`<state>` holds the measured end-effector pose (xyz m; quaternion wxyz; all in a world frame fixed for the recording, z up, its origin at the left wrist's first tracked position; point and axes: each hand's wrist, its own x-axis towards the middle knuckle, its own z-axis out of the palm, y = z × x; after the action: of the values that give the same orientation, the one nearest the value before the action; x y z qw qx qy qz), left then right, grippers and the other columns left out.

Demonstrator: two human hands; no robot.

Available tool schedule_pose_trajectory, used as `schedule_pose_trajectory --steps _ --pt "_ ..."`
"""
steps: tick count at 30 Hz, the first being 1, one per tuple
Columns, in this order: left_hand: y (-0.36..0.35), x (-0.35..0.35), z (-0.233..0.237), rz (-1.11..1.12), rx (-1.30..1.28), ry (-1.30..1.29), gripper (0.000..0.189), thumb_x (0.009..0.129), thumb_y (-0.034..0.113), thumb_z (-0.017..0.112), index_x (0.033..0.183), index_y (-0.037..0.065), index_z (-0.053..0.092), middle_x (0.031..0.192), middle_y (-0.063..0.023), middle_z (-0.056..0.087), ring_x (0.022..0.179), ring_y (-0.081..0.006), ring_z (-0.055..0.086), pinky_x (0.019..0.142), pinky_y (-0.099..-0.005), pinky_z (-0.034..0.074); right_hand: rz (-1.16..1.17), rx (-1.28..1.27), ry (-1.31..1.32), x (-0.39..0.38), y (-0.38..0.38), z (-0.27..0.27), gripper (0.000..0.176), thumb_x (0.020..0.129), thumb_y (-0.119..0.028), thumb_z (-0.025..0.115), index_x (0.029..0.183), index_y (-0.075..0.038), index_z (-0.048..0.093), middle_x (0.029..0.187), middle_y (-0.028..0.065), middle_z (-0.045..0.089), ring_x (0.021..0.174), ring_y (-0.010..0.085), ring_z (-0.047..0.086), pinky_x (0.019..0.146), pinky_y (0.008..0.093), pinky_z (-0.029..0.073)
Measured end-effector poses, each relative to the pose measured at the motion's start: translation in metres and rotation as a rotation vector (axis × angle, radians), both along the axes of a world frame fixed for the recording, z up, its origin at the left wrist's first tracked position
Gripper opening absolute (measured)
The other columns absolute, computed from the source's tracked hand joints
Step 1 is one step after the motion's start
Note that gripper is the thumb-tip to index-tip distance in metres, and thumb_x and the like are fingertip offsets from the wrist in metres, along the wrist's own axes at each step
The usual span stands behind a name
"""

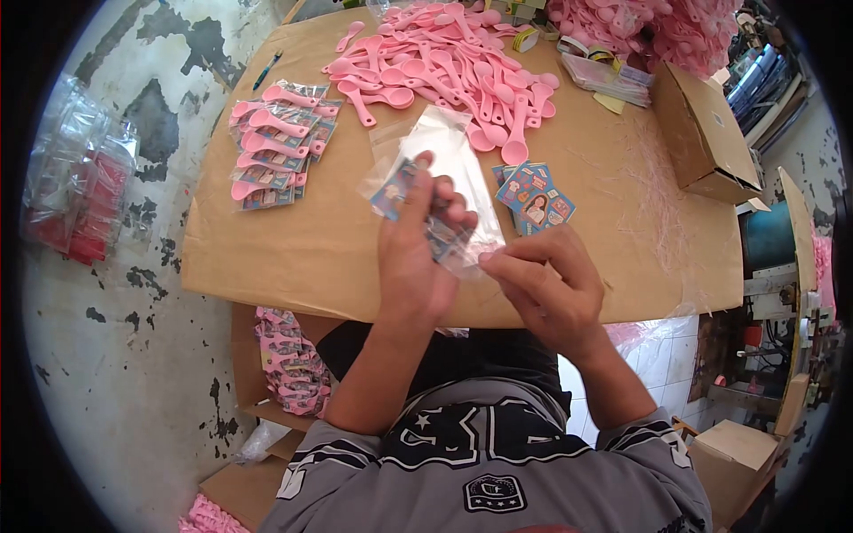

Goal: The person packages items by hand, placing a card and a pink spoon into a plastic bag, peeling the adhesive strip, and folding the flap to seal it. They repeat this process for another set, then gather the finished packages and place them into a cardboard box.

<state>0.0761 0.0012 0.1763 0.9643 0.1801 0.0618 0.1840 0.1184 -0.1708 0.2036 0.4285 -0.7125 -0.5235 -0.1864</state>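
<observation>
My left hand (416,258) holds a clear plastic bag (444,151) above the cardboard tabletop (302,258), with a small printed card (394,188) partly inside it. My right hand (544,289) pinches the bag's lower right edge. Just to the right of the bag lies a small stack of printed cards (535,199). A heap of loose pink spoons (453,67) covers the far middle of the tabletop. A row of bagged pink spoons with cards (275,147) lies at the left.
A cardboard box (706,133) stands at the right edge. More pink items (649,27) are piled at the far right. Clear packets with red contents (75,186) lie on the floor at left. A pen (266,69) rests near the far left corner. Filled pink packets (289,364) sit under the table.
</observation>
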Motion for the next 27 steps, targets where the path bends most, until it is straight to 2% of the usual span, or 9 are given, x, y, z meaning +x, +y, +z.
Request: schedule_pose_trajectory --steps 1,6,9,12,15,18,21,24,27 --pt "0.006 -0.002 0.001 0.016 0.003 0.020 0.036 0.109 0.029 0.062 0.138 0.011 0.052 0.093 -0.0007 0.062 0.078 -0.0102 0.059 0.077 -0.0297 0.052 -0.020 -0.003 -0.011 0.004 -0.004 0.006 0.025 0.081 0.006 0.079 0.103 -0.005 0.077 0.090 0.0063 0.067 0.077 0.0229 0.063 0.063 0.0338 0.050" --pt "0.022 -0.007 0.003 0.087 0.001 0.024 0.032 0.108 0.029 0.063 0.134 0.010 0.058 0.092 -0.0008 0.062 0.080 -0.0108 0.060 0.078 -0.0302 0.053 -0.232 -0.102 0.210 0.070 -0.023 0.032 0.019 0.090 -0.002 0.073 0.108 -0.006 0.076 0.090 0.0092 0.068 0.077 0.0237 0.064 0.068 0.0359 0.051" --pt "0.018 -0.008 0.006 0.069 -0.008 -0.013 0.032 0.109 0.028 0.061 0.134 0.008 0.058 0.093 -0.0014 0.061 0.081 -0.0103 0.060 0.079 -0.0286 0.055 -0.201 -0.277 0.214 0.130 -0.012 0.028 0.021 0.092 -0.002 0.069 0.110 -0.010 0.076 0.100 0.0088 0.069 0.088 0.0265 0.066 0.077 0.0386 0.053" --pt "0.011 -0.010 0.008 0.029 -0.012 -0.025 0.034 0.109 0.029 0.060 0.135 0.008 0.058 0.095 -0.0025 0.062 0.083 -0.0113 0.061 0.080 -0.0297 0.055 -0.126 -0.428 -0.193 0.184 0.004 -0.004 0.028 0.088 0.000 0.069 0.111 -0.015 0.076 0.113 0.0076 0.066 0.104 0.0267 0.064 0.085 0.0403 0.053" --pt "0.015 -0.016 0.008 0.045 0.019 0.017 0.035 0.109 0.030 0.060 0.136 0.007 0.058 0.097 -0.0036 0.063 0.085 -0.0125 0.063 0.082 -0.0306 0.056 -0.027 -0.581 -0.407 0.207 0.016 -0.009 0.029 0.085 -0.001 0.070 0.109 -0.018 0.075 0.119 0.0066 0.062 0.113 0.0257 0.061 0.090 0.0399 0.053" --pt "0.028 -0.024 0.000 0.099 0.041 0.056 0.036 0.109 0.031 0.060 0.137 0.007 0.057 0.098 -0.0045 0.065 0.088 -0.0135 0.064 0.085 -0.0317 0.057 -0.065 -0.664 -0.394 0.219 0.016 -0.009 0.030 0.083 -0.004 0.073 0.109 -0.018 0.074 0.114 0.0063 0.062 0.112 0.0257 0.060 0.093 0.0391 0.052" --pt "0.041 -0.029 -0.013 0.143 0.024 0.070 0.037 0.108 0.030 0.062 0.136 0.006 0.057 0.098 -0.0057 0.066 0.090 -0.0151 0.065 0.091 -0.0331 0.057 -0.094 -0.630 -0.413 0.224 0.008 -0.010 0.030 0.081 -0.007 0.076 0.109 -0.016 0.073 0.114 0.0077 0.062 0.110 0.0270 0.060 0.092 0.0398 0.052" --pt "0.045 -0.022 -0.020 0.228 0.020 0.032 0.037 0.108 0.030 0.063 0.135 0.006 0.057 0.100 -0.0065 0.066 0.092 -0.0166 0.065 0.093 -0.0341 0.057 -0.150 -0.604 -0.505 0.231 -0.006 -0.011 0.029 0.080 -0.010 0.077 0.109 -0.014 0.072 0.111 0.0075 0.062 0.109 0.0267 0.061 0.086 0.0407 0.054" --pt "0.045 -0.015 -0.018 0.422 0.103 -0.034 0.040 0.107 0.033 0.064 0.135 0.005 0.056 0.104 -0.0074 0.065 0.096 -0.0180 0.064 0.097 -0.0360 0.056 -0.280 -0.549 -0.365 0.183 -0.022 0.018 0.025 0.084 -0.015 0.077 0.108 -0.012 0.071 0.102 0.0080 0.067 0.096 0.0280 0.065 0.078 0.0391 0.055"
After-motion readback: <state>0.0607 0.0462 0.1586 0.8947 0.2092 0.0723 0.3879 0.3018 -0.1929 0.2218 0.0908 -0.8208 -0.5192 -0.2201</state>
